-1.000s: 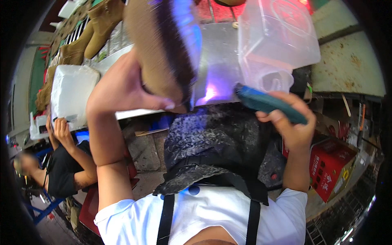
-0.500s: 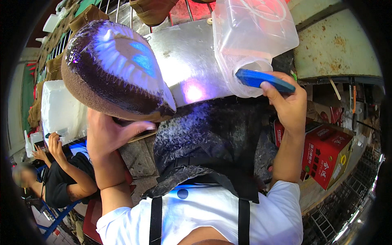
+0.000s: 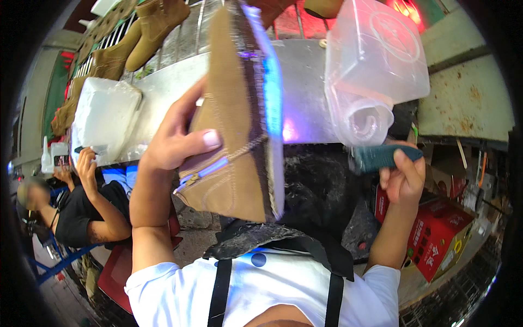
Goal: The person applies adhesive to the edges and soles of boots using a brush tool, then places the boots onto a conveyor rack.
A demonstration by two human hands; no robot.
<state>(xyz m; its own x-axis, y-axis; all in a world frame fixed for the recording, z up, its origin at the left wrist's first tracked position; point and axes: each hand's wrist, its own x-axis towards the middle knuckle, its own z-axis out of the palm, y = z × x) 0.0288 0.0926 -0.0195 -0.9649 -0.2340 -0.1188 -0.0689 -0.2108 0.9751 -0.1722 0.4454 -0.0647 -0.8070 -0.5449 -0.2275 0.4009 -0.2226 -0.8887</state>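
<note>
My left hand (image 3: 177, 133) grips a tan boot (image 3: 234, 125) with a short zip at its side, thumb pressed on the upper. The boot is turned on edge over my lap, its pale, blue-lit underside facing right. A dark band runs round its lower edge. In my right hand (image 3: 406, 177) is a brush (image 3: 384, 158) with a dark teal handle, blurred at its left end. It lies just below the round mouth of a translucent plastic jug (image 3: 376, 60), apart from the boot.
A metal worktop (image 3: 305, 76) runs across in front of me. Another whitish plastic container (image 3: 103, 117) stands at its left. Several tan boots (image 3: 158, 32) rest on a wire rack behind. A person in dark clothes (image 3: 90, 212) sits at left. Right lies a red carton (image 3: 438, 231).
The brush has come out of the jug's mouth and moved down and right. My left hand has turned the boot from underside-up onto its edge and shifted it right.
</note>
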